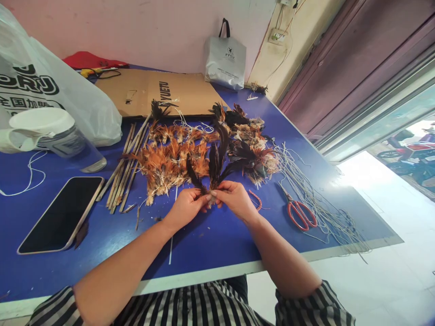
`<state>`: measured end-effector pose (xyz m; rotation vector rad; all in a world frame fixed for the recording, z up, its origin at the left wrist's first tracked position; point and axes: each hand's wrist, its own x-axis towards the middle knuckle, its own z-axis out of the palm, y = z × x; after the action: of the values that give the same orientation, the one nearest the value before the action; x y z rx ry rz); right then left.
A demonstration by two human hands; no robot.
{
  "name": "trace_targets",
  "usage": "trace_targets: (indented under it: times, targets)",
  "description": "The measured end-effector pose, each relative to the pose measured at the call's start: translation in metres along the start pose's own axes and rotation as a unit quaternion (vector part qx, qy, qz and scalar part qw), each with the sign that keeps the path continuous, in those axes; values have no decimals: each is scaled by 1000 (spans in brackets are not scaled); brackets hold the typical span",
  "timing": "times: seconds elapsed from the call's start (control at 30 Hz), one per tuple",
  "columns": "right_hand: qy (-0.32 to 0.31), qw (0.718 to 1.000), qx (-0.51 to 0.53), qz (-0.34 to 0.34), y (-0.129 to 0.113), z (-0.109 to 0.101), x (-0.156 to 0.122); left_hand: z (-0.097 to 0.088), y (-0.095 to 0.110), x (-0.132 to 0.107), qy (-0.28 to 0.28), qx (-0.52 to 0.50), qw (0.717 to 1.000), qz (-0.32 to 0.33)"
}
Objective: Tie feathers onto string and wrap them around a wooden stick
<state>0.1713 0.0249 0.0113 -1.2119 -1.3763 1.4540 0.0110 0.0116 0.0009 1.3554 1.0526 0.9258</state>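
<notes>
My left hand (186, 206) and my right hand (234, 198) meet over the blue table (210, 244), both pinched on the quill ends of a small bunch of dark feathers (215, 165) that fans upward. Just behind lies a pile of orange-brown feathers (170, 160), with darker feathers (249, 154) to its right. A bundle of thin wooden sticks (124, 170) lies left of the pile.
Red-handled scissors (301, 213) and a tangle of white strings (322, 208) lie to the right. A phone (61, 215) is face up at the left, beside a clear jar (64, 140) and a plastic bag (50, 90). Cardboard (159, 93) and a grey bag (224, 59) are at the back.
</notes>
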Motion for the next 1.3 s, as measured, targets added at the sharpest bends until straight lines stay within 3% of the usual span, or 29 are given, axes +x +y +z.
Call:
trace_targets:
  times: [0.13,0.33,0.63,0.8,1.0,1.13,1.3]
  targets:
    - [8,999,-36,14,-3,-2,0,-1,-7,2,-23,-29,999,-8]
    - [12,994,-102,30,-6,-1,-1,-1,-4,1,1,-41,998,-41]
    - [-6,997,-77,25,-4,-3,-1,0,2,0,17,-31,998,-43]
    - [-7,998,-52,18,1,1,1,1,1,-1,22,-15,999,-25]
    - [8,996,-84,29,-3,0,0,0,-2,-1,69,22,997,-20]
    - [5,997,-79,22,1,2,1,0,-6,-2,37,85,995,24]
    - [3,998,-64,13,3,5,1,1,-9,-2,28,77,996,25]
